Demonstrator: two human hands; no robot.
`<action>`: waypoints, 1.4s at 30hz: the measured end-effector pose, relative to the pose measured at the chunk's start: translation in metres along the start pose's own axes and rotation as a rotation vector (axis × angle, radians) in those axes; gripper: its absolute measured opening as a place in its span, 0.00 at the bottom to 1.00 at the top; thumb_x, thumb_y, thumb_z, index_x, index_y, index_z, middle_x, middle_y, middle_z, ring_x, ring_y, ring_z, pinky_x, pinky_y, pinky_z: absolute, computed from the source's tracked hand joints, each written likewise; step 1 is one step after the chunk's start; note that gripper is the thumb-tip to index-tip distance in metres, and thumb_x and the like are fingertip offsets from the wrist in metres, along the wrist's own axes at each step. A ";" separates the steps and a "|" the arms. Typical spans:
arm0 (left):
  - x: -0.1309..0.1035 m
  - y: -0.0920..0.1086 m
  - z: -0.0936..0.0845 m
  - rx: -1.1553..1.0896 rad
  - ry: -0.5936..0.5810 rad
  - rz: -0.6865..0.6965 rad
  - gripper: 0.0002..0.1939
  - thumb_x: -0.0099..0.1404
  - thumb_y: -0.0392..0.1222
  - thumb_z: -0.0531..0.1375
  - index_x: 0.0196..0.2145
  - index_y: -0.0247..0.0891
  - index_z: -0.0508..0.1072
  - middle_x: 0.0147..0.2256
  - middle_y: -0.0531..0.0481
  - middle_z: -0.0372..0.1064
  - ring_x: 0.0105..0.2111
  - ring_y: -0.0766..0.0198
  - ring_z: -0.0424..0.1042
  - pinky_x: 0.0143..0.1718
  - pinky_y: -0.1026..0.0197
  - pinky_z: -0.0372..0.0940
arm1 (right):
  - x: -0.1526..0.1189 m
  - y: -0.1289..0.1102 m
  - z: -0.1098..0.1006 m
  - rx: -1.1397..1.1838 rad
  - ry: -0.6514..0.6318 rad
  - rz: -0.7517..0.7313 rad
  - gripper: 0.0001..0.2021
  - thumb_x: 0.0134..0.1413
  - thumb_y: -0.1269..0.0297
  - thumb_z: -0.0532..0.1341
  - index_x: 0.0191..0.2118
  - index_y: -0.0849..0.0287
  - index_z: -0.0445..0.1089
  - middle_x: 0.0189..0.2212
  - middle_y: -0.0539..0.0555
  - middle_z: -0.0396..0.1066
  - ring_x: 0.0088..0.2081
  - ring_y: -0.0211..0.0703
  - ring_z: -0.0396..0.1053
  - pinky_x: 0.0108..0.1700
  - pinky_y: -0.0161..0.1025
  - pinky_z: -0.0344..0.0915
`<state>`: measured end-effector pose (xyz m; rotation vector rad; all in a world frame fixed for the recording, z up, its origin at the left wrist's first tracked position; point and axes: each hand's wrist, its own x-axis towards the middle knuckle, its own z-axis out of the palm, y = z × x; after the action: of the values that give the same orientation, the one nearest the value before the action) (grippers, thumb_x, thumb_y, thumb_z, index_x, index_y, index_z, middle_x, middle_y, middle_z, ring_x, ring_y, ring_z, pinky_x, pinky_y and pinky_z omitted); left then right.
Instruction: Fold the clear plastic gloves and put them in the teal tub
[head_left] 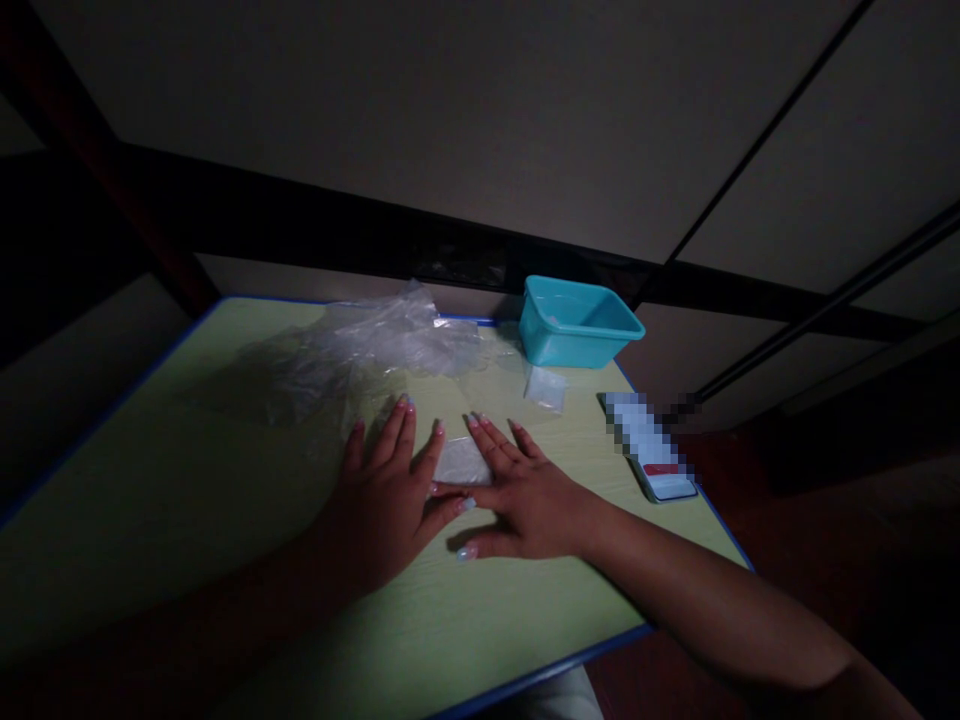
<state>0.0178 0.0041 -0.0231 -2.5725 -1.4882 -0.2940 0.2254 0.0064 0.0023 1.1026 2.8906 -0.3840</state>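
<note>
My left hand (pixel 386 500) lies palm down on the table with its fingers spread. Beside it, my right hand (pixel 521 490) is also palm down, fingers stretched out. Between the two hands a small white, see-through packet (pixel 461 462) rests on the tabletop, its sides partly covered by my fingers. The left thumb and the right forefinger meet or overlap at the packet's near edge. Past my left fingertips spreads a crumpled heap of clear plastic bags (pixel 390 340).
The pale green table (pixel 187 440) has a blue edge. At its far right stands a turquoise plastic bin (pixel 577 335), with another small white packet (pixel 546 388) just in front. A phone (pixel 652 455) with a lit, blurred screen lies by the right edge. Cabinet panels (pixel 450 120) rise behind.
</note>
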 end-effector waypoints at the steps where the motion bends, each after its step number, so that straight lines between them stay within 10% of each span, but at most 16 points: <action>1: 0.000 0.000 0.000 -0.003 0.002 0.001 0.37 0.64 0.60 0.54 0.59 0.27 0.64 0.61 0.21 0.52 0.65 0.35 0.44 0.57 0.31 0.48 | 0.000 0.000 0.000 -0.001 0.002 -0.003 0.33 0.55 0.38 0.55 0.65 0.36 0.50 0.68 0.55 0.13 0.68 0.65 0.25 0.62 0.66 0.30; 34: 0.012 -0.017 -0.006 -0.053 0.056 0.066 0.18 0.66 0.47 0.57 0.50 0.39 0.75 0.62 0.34 0.55 0.64 0.44 0.50 0.57 0.35 0.51 | -0.011 0.008 -0.003 0.044 -0.002 -0.075 0.36 0.51 0.40 0.61 0.64 0.37 0.52 0.67 0.54 0.12 0.67 0.65 0.19 0.61 0.68 0.28; 42: 0.010 -0.017 -0.005 -0.042 0.061 0.072 0.22 0.64 0.52 0.58 0.51 0.38 0.74 0.61 0.34 0.57 0.64 0.44 0.49 0.58 0.36 0.52 | -0.009 0.014 -0.009 0.064 0.065 -0.069 0.40 0.62 0.43 0.50 0.69 0.58 0.33 0.68 0.60 0.38 0.69 0.51 0.33 0.64 0.63 0.25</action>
<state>0.0076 0.0198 -0.0150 -2.6179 -1.3803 -0.3952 0.2421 0.0124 0.0086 1.0455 2.9993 -0.4550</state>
